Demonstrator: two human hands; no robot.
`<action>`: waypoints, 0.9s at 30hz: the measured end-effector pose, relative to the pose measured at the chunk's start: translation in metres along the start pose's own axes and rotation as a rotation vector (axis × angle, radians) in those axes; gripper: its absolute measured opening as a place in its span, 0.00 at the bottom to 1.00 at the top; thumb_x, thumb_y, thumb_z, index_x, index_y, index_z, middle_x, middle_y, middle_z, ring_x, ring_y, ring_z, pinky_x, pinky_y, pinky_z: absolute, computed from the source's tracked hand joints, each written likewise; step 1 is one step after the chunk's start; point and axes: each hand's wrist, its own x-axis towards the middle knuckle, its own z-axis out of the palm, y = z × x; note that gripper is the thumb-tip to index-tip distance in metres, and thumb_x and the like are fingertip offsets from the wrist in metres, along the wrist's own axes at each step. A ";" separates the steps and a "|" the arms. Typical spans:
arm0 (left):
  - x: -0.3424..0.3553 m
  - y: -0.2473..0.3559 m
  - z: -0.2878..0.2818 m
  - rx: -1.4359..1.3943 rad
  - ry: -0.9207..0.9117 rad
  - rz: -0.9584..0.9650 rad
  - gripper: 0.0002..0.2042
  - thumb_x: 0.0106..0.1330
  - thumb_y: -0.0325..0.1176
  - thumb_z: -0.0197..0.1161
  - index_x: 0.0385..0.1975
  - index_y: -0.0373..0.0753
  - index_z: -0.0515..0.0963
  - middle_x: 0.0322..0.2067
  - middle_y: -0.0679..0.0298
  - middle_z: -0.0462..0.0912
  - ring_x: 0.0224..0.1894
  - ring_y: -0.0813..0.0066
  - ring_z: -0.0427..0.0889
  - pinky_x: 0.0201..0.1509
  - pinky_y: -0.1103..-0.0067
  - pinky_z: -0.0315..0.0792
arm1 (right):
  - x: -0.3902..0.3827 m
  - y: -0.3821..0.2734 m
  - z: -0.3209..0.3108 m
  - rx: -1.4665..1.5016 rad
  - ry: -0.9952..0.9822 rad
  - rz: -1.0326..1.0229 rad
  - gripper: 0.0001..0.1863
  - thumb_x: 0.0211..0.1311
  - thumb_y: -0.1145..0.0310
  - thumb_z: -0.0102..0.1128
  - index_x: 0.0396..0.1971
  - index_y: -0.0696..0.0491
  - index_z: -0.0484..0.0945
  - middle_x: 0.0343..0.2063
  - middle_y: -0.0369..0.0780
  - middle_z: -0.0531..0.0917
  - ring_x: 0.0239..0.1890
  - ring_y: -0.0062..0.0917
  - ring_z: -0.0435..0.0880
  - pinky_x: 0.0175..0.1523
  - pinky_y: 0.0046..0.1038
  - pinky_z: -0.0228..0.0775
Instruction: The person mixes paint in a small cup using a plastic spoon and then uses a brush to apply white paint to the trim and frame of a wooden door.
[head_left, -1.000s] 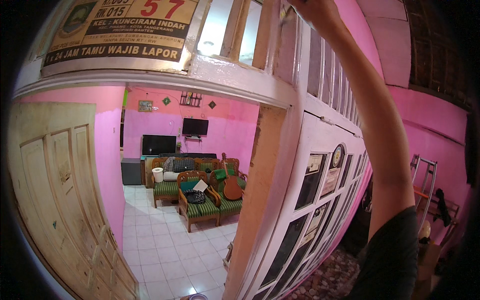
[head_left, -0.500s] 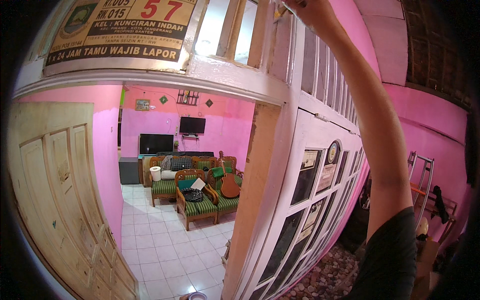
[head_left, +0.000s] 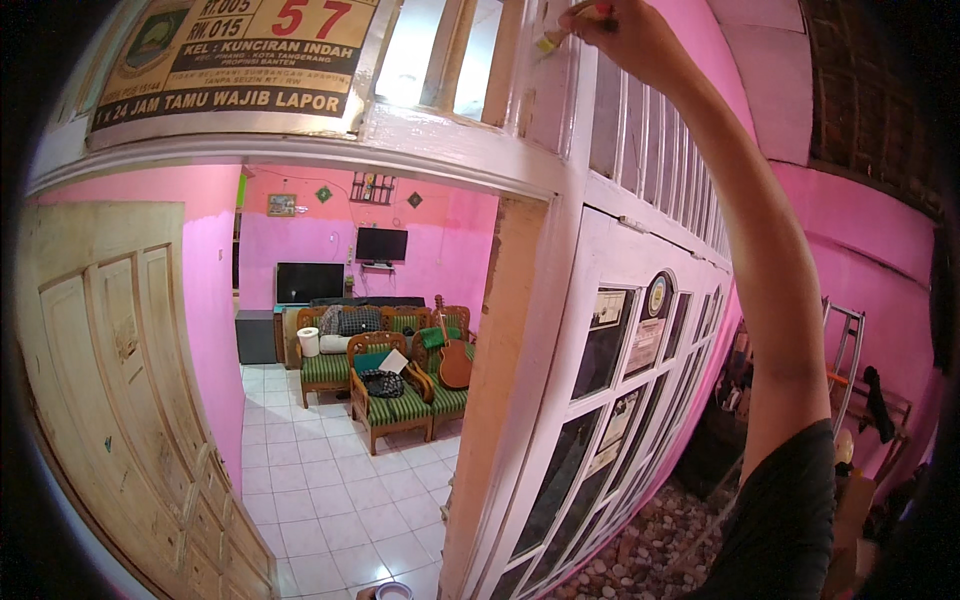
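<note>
High up, my right arm stretches to the upper edge, where my right hand (head_left: 612,32) is closed round the handle of a paintbrush (head_left: 549,42). Its yellow-green bristles point left and lie at or close to the white-painted door frame (head_left: 556,100); whether they touch is hard to tell. At the lower edge, a sliver of my left hand (head_left: 366,594) shows against the side of a small round paint cup (head_left: 393,592) with pale contents. Most of that hand and the cup's lower part are cut off.
An unpainted wooden door (head_left: 120,350) stands open at left. A white panelled door with glass panes (head_left: 610,390) is at right, above pebbly ground (head_left: 640,540). Through the doorway are green-striped chairs (head_left: 400,405), a guitar (head_left: 455,362) and white floor tiles (head_left: 330,480). A metal crutch (head_left: 845,350) leans farther right.
My right hand and the brush have come lower in the picture, so the bristles now show fully. The view has shifted slightly, and more of the paint cup shows at the lower edge.
</note>
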 end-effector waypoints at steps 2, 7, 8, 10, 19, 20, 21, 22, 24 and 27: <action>-0.002 -0.001 0.000 0.006 -0.006 -0.004 0.27 0.54 0.28 0.76 0.54 0.34 0.74 0.45 0.58 0.81 0.46 0.69 0.80 0.52 0.73 0.77 | 0.004 -0.006 -0.002 -0.051 0.086 0.038 0.12 0.73 0.61 0.64 0.44 0.51 0.88 0.34 0.38 0.89 0.37 0.24 0.85 0.46 0.29 0.77; -0.007 0.011 -0.002 -0.025 -0.031 -0.024 0.26 0.55 0.27 0.76 0.54 0.34 0.74 0.45 0.58 0.81 0.47 0.69 0.81 0.52 0.73 0.77 | -0.003 -0.008 -0.018 0.045 -0.060 0.092 0.13 0.72 0.60 0.64 0.47 0.52 0.88 0.35 0.39 0.89 0.40 0.23 0.85 0.47 0.26 0.77; -0.009 0.012 -0.002 -0.037 -0.041 -0.024 0.26 0.55 0.27 0.76 0.54 0.34 0.74 0.45 0.58 0.81 0.47 0.69 0.81 0.52 0.73 0.77 | -0.005 -0.004 -0.018 0.137 -0.104 0.045 0.14 0.72 0.59 0.64 0.48 0.52 0.87 0.36 0.39 0.88 0.40 0.23 0.85 0.47 0.26 0.77; -0.012 0.010 -0.002 -0.034 -0.042 -0.023 0.26 0.55 0.27 0.76 0.54 0.34 0.74 0.45 0.58 0.80 0.47 0.69 0.81 0.52 0.74 0.77 | -0.011 -0.001 -0.017 0.084 -0.108 0.053 0.15 0.70 0.59 0.64 0.47 0.53 0.87 0.36 0.39 0.88 0.41 0.23 0.84 0.46 0.26 0.76; -0.018 0.018 0.006 -0.035 -0.055 -0.029 0.26 0.55 0.28 0.76 0.54 0.34 0.75 0.46 0.58 0.80 0.46 0.69 0.80 0.50 0.74 0.77 | -0.018 -0.002 -0.005 -0.068 -0.124 0.013 0.15 0.63 0.62 0.64 0.43 0.56 0.88 0.34 0.41 0.89 0.38 0.26 0.86 0.42 0.29 0.78; -0.019 0.018 0.006 -0.028 -0.051 -0.010 0.27 0.55 0.28 0.77 0.55 0.34 0.75 0.46 0.58 0.80 0.46 0.69 0.80 0.50 0.74 0.77 | -0.015 0.000 -0.003 -0.112 -0.044 -0.038 0.14 0.62 0.63 0.64 0.42 0.56 0.88 0.33 0.41 0.89 0.36 0.26 0.86 0.40 0.29 0.78; -0.020 0.019 0.008 -0.031 -0.051 -0.010 0.27 0.55 0.28 0.77 0.55 0.34 0.75 0.46 0.58 0.80 0.46 0.69 0.80 0.50 0.74 0.77 | -0.010 0.001 -0.003 -0.114 -0.046 -0.041 0.14 0.62 0.63 0.64 0.42 0.56 0.88 0.33 0.41 0.89 0.36 0.26 0.86 0.40 0.29 0.78; -0.021 0.021 0.009 -0.023 -0.046 -0.015 0.27 0.55 0.29 0.77 0.55 0.34 0.75 0.46 0.58 0.80 0.46 0.69 0.80 0.50 0.74 0.77 | -0.007 -0.001 -0.003 -0.096 -0.002 -0.079 0.14 0.62 0.64 0.65 0.42 0.56 0.88 0.32 0.42 0.89 0.35 0.27 0.86 0.40 0.28 0.78; -0.022 0.021 0.009 -0.019 -0.040 -0.019 0.27 0.55 0.29 0.77 0.55 0.34 0.75 0.46 0.58 0.80 0.46 0.68 0.80 0.50 0.74 0.77 | -0.003 -0.005 -0.006 -0.077 0.041 -0.122 0.14 0.61 0.65 0.66 0.41 0.57 0.88 0.31 0.42 0.89 0.34 0.27 0.86 0.39 0.28 0.79; -0.025 0.021 0.012 -0.017 -0.042 -0.043 0.27 0.55 0.29 0.77 0.55 0.34 0.75 0.46 0.57 0.80 0.46 0.67 0.81 0.50 0.74 0.77 | -0.021 -0.013 -0.006 -0.070 -0.127 0.023 0.13 0.61 0.66 0.65 0.40 0.58 0.88 0.32 0.44 0.89 0.34 0.28 0.88 0.38 0.30 0.80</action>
